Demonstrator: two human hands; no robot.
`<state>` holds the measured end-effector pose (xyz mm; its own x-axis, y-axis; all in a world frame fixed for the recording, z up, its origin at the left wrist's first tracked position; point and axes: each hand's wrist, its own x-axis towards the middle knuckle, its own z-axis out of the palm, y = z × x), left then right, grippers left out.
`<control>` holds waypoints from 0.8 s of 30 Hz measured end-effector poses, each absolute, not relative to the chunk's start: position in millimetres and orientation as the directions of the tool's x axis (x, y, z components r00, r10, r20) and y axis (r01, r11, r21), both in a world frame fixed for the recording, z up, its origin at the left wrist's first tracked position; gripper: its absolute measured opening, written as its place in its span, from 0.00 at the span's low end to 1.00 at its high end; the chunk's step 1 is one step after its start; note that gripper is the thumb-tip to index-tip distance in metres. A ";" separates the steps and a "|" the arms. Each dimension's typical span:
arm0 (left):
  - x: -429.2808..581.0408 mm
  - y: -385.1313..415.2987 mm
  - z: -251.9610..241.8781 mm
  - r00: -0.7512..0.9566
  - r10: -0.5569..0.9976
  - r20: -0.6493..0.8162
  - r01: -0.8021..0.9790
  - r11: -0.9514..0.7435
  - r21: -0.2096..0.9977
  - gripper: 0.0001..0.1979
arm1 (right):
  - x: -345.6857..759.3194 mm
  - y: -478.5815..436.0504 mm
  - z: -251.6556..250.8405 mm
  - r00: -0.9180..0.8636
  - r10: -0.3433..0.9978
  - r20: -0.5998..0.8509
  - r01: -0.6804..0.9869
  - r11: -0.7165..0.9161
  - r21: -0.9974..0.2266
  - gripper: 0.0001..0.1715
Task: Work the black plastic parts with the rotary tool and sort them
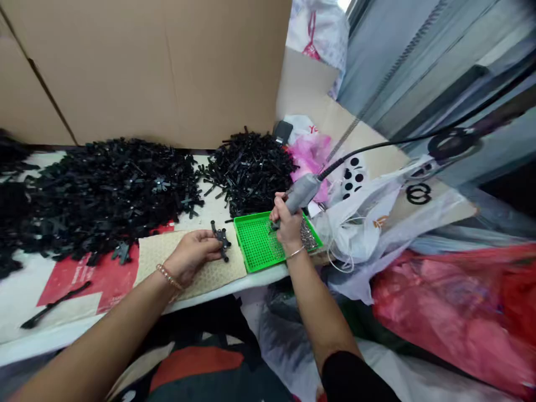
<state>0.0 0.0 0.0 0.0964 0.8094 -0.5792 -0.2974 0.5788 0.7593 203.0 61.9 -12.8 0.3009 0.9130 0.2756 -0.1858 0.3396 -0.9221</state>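
two hands over a crowded table. at far left, a loose black plastic part [56,304] lies on a red-and-white printed sheet [100,279] near the table's front edge [138,312], below a heap of black plastic parts [104,195] banked against a cardboard wall [146,67]. my left hand [190,255] reaches in palm down from the lower left, a beaded bracelet [170,277] on the wrist, its fingers half curled and closed on a branched black plastic part [220,239] just above a beige dimpled mat [209,273]. the mat sits against a green perforated tray [255,243], with only a narrow strip of table before the front edge. my right hand [288,223], a thin bangle [295,253] at the wrist, is wrapped firmly round a grey rotary tool handpiece [302,192], its tip down over the tray; any contact there is too small to tell. a black cable [377,146] runs up and right above a pink plastic bag [312,159], a white plastic bag [355,234] and a red plastic bag [456,312]. a white bag [299,125] farther back shows red lettering, too cut off to read.
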 end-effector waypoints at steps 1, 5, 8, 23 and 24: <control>0.0 -0.3 0.6 0.099 0.810 -0.578 -0.296 0.578 0.760 0.08 | 202.7 62.3 -13.0 0.297 0.914 0.275 -0.185 0.338 -0.923 0.19; -0.3 -0.4 1.8 0.109 0.807 -0.580 -0.301 0.583 0.754 0.09 | 202.1 63.4 -13.2 0.284 0.918 0.276 -0.184 0.334 -0.924 0.18; -0.7 0.5 1.1 0.117 0.806 -0.580 -0.315 0.584 0.748 0.09 | 202.1 63.3 -12.8 0.278 0.919 0.281 -0.181 0.337 -0.924 0.18; -2.3 1.9 -9.8 0.153 0.829 -0.537 -0.330 0.556 0.763 0.07 | 197.9 57.8 4.6 0.304 0.905 0.296 -0.255 0.377 -0.890 0.22; -2.3 2.1 -10.1 0.153 0.829 -0.538 -0.328 0.556 0.764 0.07 | 192.6 55.0 11.0 0.302 0.907 0.292 -0.299 0.381 -0.875 0.22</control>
<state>-2.3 2.1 -10.1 0.1529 0.8289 -0.5380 -0.3280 0.5561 0.7636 192.6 55.0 11.0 0.3019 0.9074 0.2923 -0.2987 0.3812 -0.8749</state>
